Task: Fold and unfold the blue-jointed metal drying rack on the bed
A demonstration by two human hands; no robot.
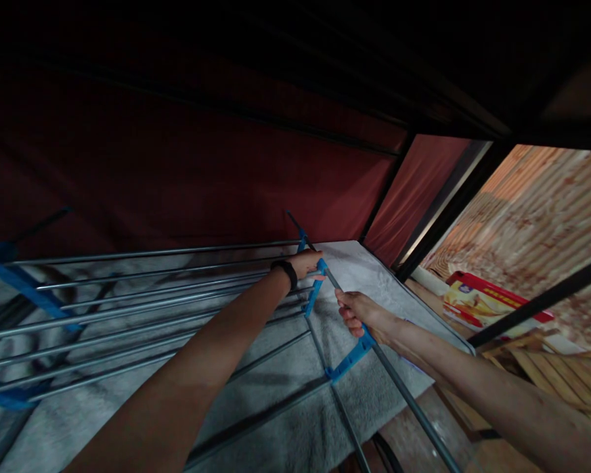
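A drying rack of grey metal tubes (152, 314) joined by blue plastic brackets (345, 362) fills the lower middle of the head view. My left hand (306, 263), with a dark band at the wrist, is closed around the rack's frame beside an upper blue joint (321, 266). Nearer to me on the right, my right hand (355, 311) wraps around the slanting side tube (408, 387), just above another bracket. Parts of the fingers on both hands are hidden. Under the rack lies a light grey fleecy cloth (354, 263).
Behind the rack stands a dark red panel (226, 190). Black frame bars (453, 203) cross the right side. Beyond them are a red and yellow box (492, 301), wooden slats (556, 378) and a rusty corrugated sheet (546, 217).
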